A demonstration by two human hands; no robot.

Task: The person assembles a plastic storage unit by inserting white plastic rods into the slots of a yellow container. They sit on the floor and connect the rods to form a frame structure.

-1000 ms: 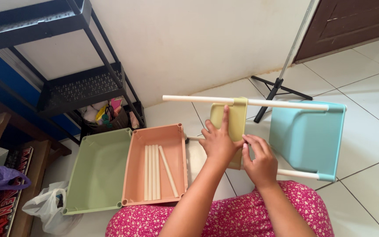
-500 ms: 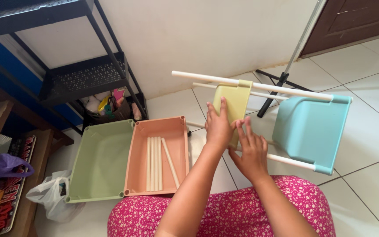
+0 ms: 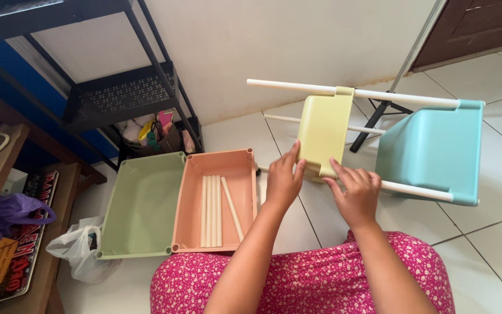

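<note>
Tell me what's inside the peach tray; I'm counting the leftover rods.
The peach tray holds loose cream rods: a tight side-by-side bunch, about four, plus one lying slanted beside them. Nothing else shows on its floor; the near wall hides the strip just behind it.

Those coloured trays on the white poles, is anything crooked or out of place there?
Yes. The yellow tray and blue tray hang tipped on their sides along the white poles, off the floor. The left hand and right hand touch the yellow tray's lower edge. Spare poles lie loose in the orange tray.
</note>
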